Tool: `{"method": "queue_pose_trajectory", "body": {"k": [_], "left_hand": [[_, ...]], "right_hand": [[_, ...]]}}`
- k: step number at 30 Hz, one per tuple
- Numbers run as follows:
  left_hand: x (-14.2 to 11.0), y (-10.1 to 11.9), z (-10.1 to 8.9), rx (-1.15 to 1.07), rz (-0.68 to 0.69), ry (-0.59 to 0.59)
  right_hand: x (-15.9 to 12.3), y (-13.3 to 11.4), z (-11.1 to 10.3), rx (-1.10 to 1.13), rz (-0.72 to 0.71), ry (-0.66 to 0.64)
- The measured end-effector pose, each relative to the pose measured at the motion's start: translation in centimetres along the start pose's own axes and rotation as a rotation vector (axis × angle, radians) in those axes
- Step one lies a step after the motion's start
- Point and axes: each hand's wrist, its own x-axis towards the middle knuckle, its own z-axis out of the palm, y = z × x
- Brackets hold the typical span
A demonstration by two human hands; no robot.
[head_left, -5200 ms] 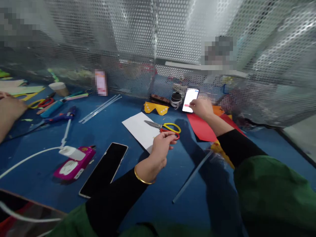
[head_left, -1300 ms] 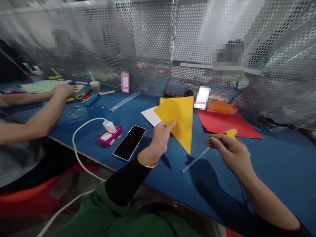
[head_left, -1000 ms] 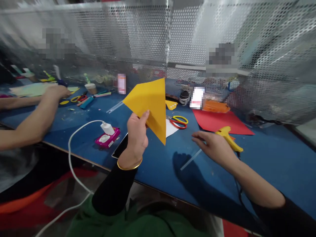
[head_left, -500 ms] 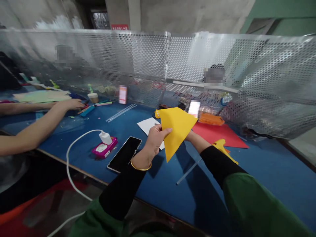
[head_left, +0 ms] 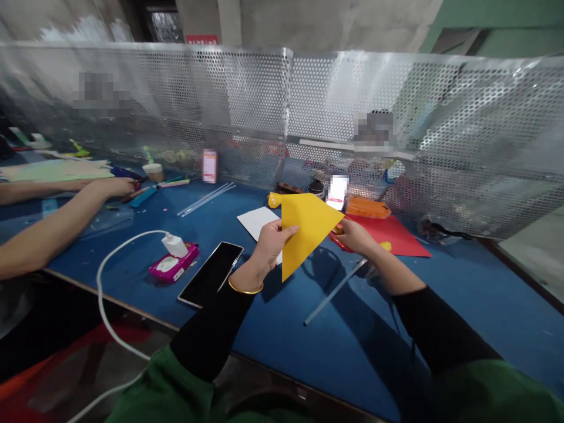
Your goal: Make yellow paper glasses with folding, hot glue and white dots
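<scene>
A yellow sheet of paper [head_left: 306, 229], with a point at the bottom and another at the right, is raised above the blue table. My left hand [head_left: 272, 244] pinches its left edge, thumb on the front face. By the paper's right corner, my right hand [head_left: 356, 235] is closed around red-orange scissors [head_left: 338, 235]; their blades are hidden behind the paper. Under the left hand lies a white sheet [head_left: 254, 220]. A clear glue stick [head_left: 330, 296] rests below the right wrist. My right forearm partly covers a yellow object [head_left: 385, 246].
A dark phone [head_left: 211, 275] lies left of my left hand, beside a magenta box [head_left: 174, 264] with a white plug and cable. Red paper [head_left: 408, 238] and an orange packet [head_left: 368, 207] are at right. A perforated screen [head_left: 247, 117] borders the back. A co-worker's arm [head_left: 66, 217] reaches in from the left.
My right hand has come out from behind the yellow paper to its right side, and the scissors now show in it. The left hand still holds the paper. The view has shifted slightly.
</scene>
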Motion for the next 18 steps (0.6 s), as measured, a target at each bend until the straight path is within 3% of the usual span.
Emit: {"method": "queue_pose_trajectory", "body": {"k": [4, 8, 12, 18], "left_hand": [[-0.2, -0.5, -0.1, 0.002, -0.030, -0.013], [-0.5, -1.1, -0.1, 0.028, -0.072, -0.047], [-0.8, -1.8, 0.0, 0.103, -0.180, -0.171], [-1.4, -2.0, 0.3, 0.171, -0.238, -0.256]], "right_hand": [[-5.5, 1.0, -3.5, 0.271, 0.181, 0.021], [-9.9, -0.3, -5.2, 0.581, 0.296, 0.109], [-11.3, -2.1, -4.9, 0.799, 0.431, 0.202], [-11.3, -2.7, -3.5, 0.723, 0.518, 0.204]]}}
